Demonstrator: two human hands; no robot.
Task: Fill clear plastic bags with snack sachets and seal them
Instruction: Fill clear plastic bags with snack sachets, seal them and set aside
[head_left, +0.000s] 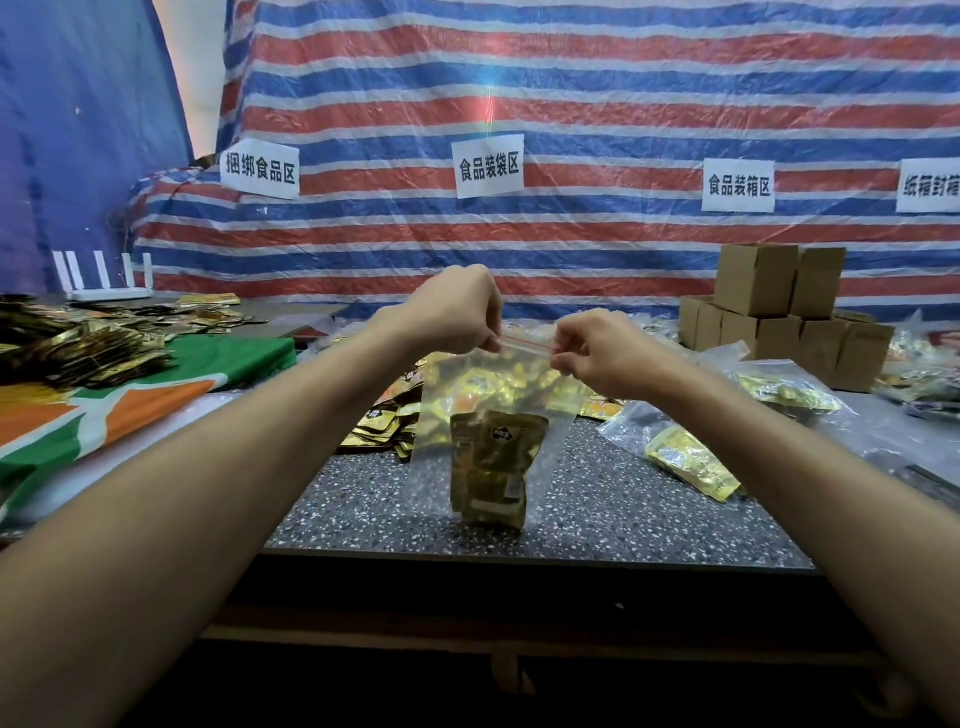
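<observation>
The left hand (457, 312), nine o'clock, and right hand (597, 348), three o'clock, pinched the bag (519, 395) by its zip strip (524, 340). Even pressing along it was advisable.

1. We see a clear bag (519, 374) crossed near its top by a thin red line.
2. The sachets (493, 467) inside it are dull gold, with a black emblem.
3. The bench (623, 519) top is dark grey, speckled white and black.
4. Loose sachets (387, 428) toward the far edge show gold and orange.
5. At the left edge we note a cloth (130, 405) in green, orange and white.
6. Boxes (769, 301) at the far right corner are plain brown.
7. The tarpaulin (571, 104) behind bears red, blue and white stripes; its labels (489, 166) are white with black characters.
</observation>
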